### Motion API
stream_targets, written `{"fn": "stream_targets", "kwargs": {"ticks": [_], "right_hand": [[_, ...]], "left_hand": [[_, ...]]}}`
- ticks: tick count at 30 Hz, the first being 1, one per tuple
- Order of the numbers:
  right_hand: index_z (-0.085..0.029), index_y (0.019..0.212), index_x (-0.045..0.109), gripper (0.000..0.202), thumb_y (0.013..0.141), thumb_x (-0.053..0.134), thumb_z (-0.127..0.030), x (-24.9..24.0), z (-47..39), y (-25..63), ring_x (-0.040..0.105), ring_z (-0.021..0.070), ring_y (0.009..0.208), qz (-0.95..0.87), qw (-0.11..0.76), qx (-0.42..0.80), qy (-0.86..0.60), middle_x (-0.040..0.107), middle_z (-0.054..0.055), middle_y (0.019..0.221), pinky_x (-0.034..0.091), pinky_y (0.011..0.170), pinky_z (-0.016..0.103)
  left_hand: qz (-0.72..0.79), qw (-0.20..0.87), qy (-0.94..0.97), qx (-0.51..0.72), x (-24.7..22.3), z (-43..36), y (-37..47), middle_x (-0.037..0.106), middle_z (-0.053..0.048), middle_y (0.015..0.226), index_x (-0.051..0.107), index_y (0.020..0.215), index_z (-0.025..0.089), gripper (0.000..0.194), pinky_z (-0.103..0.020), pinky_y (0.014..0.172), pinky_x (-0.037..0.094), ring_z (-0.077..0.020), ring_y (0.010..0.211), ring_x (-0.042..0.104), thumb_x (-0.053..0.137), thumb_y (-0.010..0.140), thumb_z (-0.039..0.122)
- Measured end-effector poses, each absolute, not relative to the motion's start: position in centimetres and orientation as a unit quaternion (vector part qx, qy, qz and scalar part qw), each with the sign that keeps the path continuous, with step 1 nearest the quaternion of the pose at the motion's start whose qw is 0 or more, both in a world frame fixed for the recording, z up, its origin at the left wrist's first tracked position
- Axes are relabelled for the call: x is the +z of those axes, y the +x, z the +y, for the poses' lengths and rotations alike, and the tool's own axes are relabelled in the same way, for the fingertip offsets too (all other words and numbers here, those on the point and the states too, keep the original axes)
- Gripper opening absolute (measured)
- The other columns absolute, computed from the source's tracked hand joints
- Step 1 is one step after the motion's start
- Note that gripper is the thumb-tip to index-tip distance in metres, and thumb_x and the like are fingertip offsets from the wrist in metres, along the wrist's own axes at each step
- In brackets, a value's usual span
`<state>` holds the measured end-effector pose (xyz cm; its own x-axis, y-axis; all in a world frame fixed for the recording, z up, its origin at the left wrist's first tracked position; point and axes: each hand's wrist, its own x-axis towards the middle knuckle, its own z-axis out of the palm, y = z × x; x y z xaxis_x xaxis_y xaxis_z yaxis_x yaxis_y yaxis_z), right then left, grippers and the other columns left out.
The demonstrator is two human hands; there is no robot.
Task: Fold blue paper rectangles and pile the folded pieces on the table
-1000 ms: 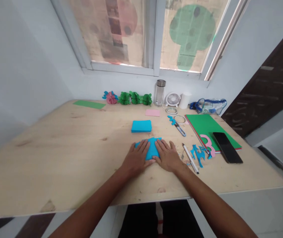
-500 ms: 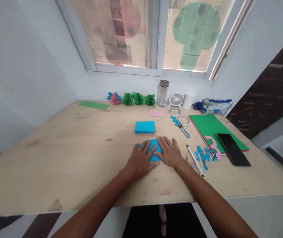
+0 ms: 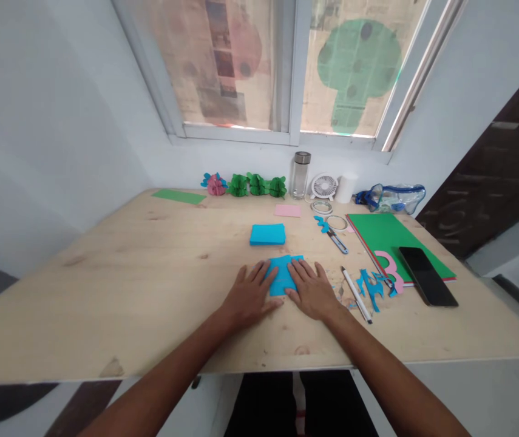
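A blue sheet of paper [image 3: 281, 280] lies flat on the wooden table between my two hands. My left hand [image 3: 249, 295] rests palm down at its left edge, fingers spread, fingertips at the paper. My right hand [image 3: 312, 289] lies flat over the right part of the sheet, fingers apart. Neither hand grips anything. Just beyond them sits a stack of blue paper [image 3: 267, 234]. Right of my right hand are a white pen [image 3: 356, 294] and blue paper scraps [image 3: 372, 288].
Thread snips [image 3: 337, 241], tape rolls [image 3: 336, 223], green sheets [image 3: 377, 230] and a black phone [image 3: 427, 276] lie at the right. Along the wall stand green paper shapes [image 3: 258, 184], a glass bottle [image 3: 300, 177] and a small fan [image 3: 323, 186]. A pink paper [image 3: 288, 210] lies near them.
My left hand has slid left, uncovering more of the blue sheet. My right hand has shifted only slightly. The camera view has moved a little.
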<state>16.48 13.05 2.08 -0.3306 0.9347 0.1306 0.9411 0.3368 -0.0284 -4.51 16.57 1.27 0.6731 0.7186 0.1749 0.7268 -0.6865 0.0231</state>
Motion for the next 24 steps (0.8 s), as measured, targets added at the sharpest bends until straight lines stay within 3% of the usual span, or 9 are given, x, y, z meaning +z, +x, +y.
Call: {"fn": "stream_targets", "kwargs": {"ticks": [6,9,15,24], "right_hand": [[-0.019,0.145,0.035,0.058,0.097,0.029,-0.050,2.0,13.1,16.5,0.026,0.0281,0.141,-0.815,0.090,-0.022,-0.572,0.033,0.011,0.151,0.016,0.112,0.056],[-0.019,0.146,0.033,0.057,0.097,0.029,-0.048,2.2,13.0,16.5,0.027,0.0279,0.140,-0.812,0.104,-0.026,-0.573,0.034,0.010,0.151,0.015,0.112,0.056],[-0.019,0.144,0.036,0.052,0.098,0.033,-0.041,2.7,13.0,16.5,0.029,0.0272,0.139,-0.804,0.167,-0.055,-0.569,0.040,0.010,0.148,0.016,0.112,0.055],[-0.020,0.138,0.044,0.045,0.097,0.039,-0.037,2.9,13.0,16.3,0.034,0.0274,0.135,-0.793,0.217,-0.066,-0.565,0.048,0.011,0.142,0.020,0.110,0.053]], "left_hand": [[-0.430,0.054,-0.889,-0.148,3.2,19.3,-6.3,0.046,-0.014,0.143,0.041,0.139,0.018,0.051,-0.044,0.103,0.038,-0.0271,0.132,0.042,0.036,0.095,0.042],[-0.429,0.066,-0.886,-0.165,4.3,22.9,-5.4,0.052,-0.013,0.136,0.051,0.129,0.019,0.039,-0.044,0.104,0.039,-0.0264,0.127,0.046,0.044,0.094,0.033],[-0.409,0.063,-0.902,-0.123,3.8,28.7,-2.6,0.057,-0.009,0.121,0.054,0.119,0.017,0.036,-0.044,0.088,0.051,-0.0207,0.104,0.059,0.056,0.090,0.039],[-0.423,0.048,-0.904,-0.045,2.7,30.3,-3.0,0.057,-0.008,0.120,0.054,0.119,0.017,0.036,-0.042,0.086,0.052,-0.0203,0.102,0.059,0.056,0.090,0.038]]}}
